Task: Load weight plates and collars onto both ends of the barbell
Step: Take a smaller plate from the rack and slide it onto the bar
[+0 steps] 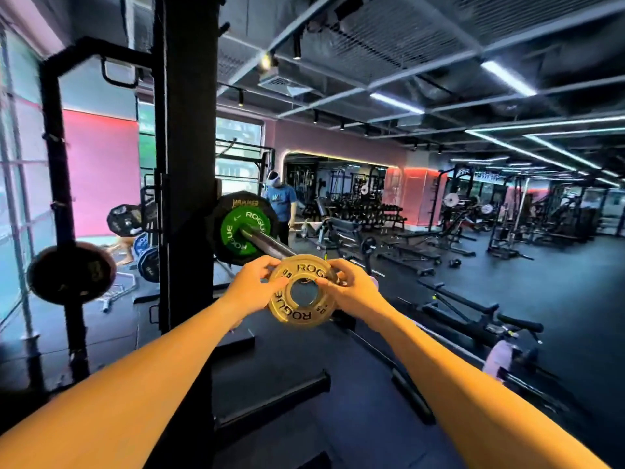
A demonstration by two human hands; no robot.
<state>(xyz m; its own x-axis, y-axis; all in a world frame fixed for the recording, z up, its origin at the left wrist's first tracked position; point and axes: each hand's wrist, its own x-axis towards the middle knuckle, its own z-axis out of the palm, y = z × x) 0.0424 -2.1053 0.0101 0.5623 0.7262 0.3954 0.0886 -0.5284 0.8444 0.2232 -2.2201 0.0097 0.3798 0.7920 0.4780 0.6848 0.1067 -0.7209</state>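
Observation:
A small gold Rogue plate [297, 314] marked 0.5 is held upright at the tip of the barbell sleeve [267, 244]. My left hand [252, 286] grips its left rim and my right hand [351, 289] grips its right rim, fingers at the centre hole. The sleeve's end sits just behind the plate's hole; whether it has entered I cannot tell. Further up the sleeve sit a green Rogue plate [236, 231] and a larger black plate [216, 214] behind it. No collar is visible.
The black rack upright [184, 164] stands just left of the sleeve. Stored plates [72, 272] hang on pegs at the left. Benches [406, 252] and a low bar [473, 316] lie on the floor to the right. A person [282, 204] stands beyond the barbell.

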